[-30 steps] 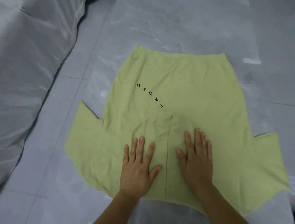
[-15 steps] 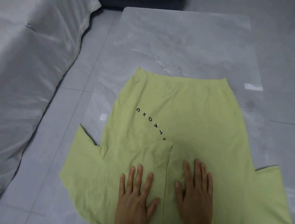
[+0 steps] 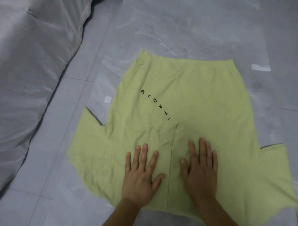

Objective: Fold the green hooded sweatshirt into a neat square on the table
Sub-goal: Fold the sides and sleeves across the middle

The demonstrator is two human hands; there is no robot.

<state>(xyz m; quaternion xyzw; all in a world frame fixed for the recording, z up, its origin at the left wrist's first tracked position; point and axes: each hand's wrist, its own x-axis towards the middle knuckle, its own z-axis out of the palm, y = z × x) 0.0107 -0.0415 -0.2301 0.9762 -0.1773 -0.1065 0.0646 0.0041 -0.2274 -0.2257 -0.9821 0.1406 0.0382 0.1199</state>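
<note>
The light green hooded sweatshirt (image 3: 196,101) lies spread flat on the grey marbled table (image 3: 191,29), hem at the far side, black letters running diagonally across it. Its hood is folded onto the body near me, with a straight seam down the middle. Both short sleeves stick out, one left, one right. My left hand (image 3: 141,174) lies flat, fingers spread, on the hood left of the seam. My right hand (image 3: 200,168) lies flat just right of the seam. Neither hand grips the cloth.
A sofa covered in pale grey cloth (image 3: 27,64) runs along the left. Grey floor tiles (image 3: 74,85) lie between it and the table. The table's left edge passes under the left sleeve, which hangs over it.
The view dipped up and back; the sweatshirt and both hands keep their places, pressed flat on the hood either side of the seam.
</note>
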